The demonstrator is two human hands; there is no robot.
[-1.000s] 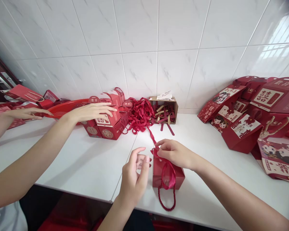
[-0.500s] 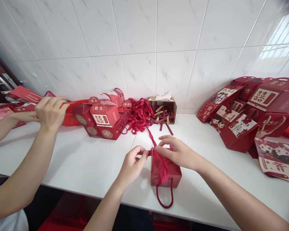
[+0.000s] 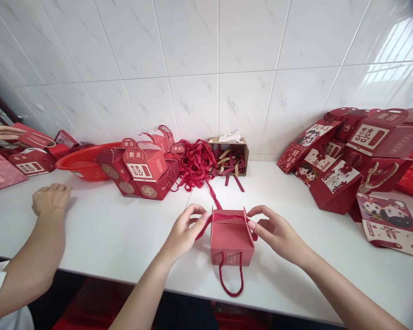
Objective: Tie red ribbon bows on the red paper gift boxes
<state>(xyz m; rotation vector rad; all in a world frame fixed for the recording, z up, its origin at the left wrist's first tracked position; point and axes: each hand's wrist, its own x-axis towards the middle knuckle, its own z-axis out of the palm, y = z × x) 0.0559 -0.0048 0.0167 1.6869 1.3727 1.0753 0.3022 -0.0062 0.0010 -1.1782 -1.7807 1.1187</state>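
Observation:
A small red box (image 3: pixel 231 236) with a dark red rope handle (image 3: pixel 241 275) stands near the table's front edge. Across its top runs a red ribbon (image 3: pixel 227 217), passing between the two raised side flaps. At the box's left side, my left hand (image 3: pixel 186 228) pinches the ribbon between thumb and fingers. My right hand (image 3: pixel 274 231) grips the ribbon at the right flap, its fingertips against the box. Another strand of ribbon stretches from behind the box to a tangled ribbon pile (image 3: pixel 198 162).
Red gift boxes (image 3: pixel 146 172) and a red basket (image 3: pixel 86 160) stand left of the ribbon pile. A cardboard box (image 3: pixel 246 158) of strips leans by the wall. More gift boxes (image 3: pixel 371 133) are stacked right. A co-worker's hand (image 3: pixel 51 199) rests on the table at left.
My right hand has moved right, from over the box to its right side. The ribbon now lies across the top instead of bunched in front. The co-worker's hands have moved left, off the basket.

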